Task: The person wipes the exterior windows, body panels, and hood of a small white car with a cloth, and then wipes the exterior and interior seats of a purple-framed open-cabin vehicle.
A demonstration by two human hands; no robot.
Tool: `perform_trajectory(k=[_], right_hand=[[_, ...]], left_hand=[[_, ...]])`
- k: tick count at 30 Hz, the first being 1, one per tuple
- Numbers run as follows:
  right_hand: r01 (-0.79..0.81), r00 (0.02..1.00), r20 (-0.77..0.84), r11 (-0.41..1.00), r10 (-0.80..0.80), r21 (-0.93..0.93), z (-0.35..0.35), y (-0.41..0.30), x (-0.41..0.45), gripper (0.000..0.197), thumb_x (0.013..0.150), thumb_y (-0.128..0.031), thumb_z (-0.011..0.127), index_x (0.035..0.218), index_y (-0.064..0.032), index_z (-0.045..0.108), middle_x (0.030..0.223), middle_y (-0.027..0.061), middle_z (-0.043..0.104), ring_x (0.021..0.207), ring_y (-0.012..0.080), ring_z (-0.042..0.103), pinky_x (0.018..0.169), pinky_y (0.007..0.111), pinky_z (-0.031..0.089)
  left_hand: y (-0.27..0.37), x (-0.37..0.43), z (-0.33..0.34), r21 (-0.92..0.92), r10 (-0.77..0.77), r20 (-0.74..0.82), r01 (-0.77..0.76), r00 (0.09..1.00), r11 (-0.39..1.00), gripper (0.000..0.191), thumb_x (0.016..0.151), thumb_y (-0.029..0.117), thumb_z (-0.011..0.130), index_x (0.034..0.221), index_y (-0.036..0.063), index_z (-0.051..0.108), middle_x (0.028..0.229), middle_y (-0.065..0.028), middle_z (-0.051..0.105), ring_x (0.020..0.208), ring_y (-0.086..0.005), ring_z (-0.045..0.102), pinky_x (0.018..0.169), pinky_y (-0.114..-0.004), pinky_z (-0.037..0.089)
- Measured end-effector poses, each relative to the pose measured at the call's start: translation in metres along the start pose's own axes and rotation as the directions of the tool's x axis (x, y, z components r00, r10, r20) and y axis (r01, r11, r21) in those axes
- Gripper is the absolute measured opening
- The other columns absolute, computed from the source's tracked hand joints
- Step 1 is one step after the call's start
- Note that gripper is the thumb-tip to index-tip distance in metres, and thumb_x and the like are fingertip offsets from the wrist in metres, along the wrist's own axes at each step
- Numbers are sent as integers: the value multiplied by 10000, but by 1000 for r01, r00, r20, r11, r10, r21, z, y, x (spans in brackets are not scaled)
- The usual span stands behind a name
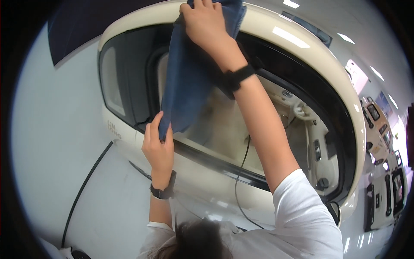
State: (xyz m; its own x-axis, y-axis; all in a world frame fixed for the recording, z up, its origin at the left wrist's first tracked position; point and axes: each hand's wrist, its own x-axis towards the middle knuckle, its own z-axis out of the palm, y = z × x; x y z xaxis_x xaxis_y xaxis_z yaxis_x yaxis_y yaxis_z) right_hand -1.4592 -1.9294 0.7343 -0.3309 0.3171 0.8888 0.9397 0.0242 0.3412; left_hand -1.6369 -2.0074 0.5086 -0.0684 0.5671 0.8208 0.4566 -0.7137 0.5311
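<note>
A blue cloth [190, 77] with a stitched edge hangs across the side of a small cream car [271, 14]. Up at the roof edge, my right hand [207, 24] presses on the cloth's upper part with bent fingers. Lower down, my left hand [158, 142] pinches the cloth's bottom corner, in front of the sill of the side window [223, 129]. Each wrist wears a black band. The cloth covers part of the window and the dark pillar trim. Its top end runs out of the picture.
Through the glass show the steering wheel [302, 111] and door panel. A thin black cable [237, 191] hangs before the door. A thicker black cable [85, 184] runs from the car's rear along the pale wall. The side mirror [334, 212] juts out at right; other vehicles [385, 197] stand beyond.
</note>
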Motion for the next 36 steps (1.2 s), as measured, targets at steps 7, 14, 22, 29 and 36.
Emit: perform_trajectory(k=[7,14,22,29,36], right_hand=[[256,965,-69,965,-252,53,138,-92,18,217,735,-78,641,948,-104,674,955,105,610,988,285,543,949,392,387],[354,921,110,921,-374,164,192,-183,-43,189,780,-112,620,961,-107,675,1003,100,617,1054,268,541,981,374,376],[259,855,283,830,-435,493,194,-234,-191,199,815,-125,570,967,-111,697,1016,109,631,1064,279,566,983,374,398],[-244,804,546,707,-235,664,87,-204,-342,202,769,-47,630,961,-93,589,975,152,576,732,371,617,647,441,510],[-543,715,691,705,104,456,-98,-102,-439,231,781,-32,640,994,-101,587,967,115,537,982,316,571,767,405,495]], left_hand=[[-87,1,-13,178,-361,135,336,923,925,346,985,242,528,1291,82,517,1116,-174,659,916,-379,653,766,-405,517],[-135,-65,-14,316,-377,244,294,894,902,338,956,211,555,1265,87,496,986,-188,675,809,-382,657,690,-438,525],[-115,-177,-1,537,-505,545,184,669,823,323,884,158,592,1187,60,536,830,-184,649,715,-365,657,625,-463,521],[-86,-303,-33,430,-450,760,156,469,889,413,856,152,607,1241,24,528,767,-198,657,707,-382,639,641,-497,500],[-37,-372,-28,287,-308,926,124,220,950,329,831,204,644,1137,124,552,872,-189,684,832,-406,647,734,-497,504]])
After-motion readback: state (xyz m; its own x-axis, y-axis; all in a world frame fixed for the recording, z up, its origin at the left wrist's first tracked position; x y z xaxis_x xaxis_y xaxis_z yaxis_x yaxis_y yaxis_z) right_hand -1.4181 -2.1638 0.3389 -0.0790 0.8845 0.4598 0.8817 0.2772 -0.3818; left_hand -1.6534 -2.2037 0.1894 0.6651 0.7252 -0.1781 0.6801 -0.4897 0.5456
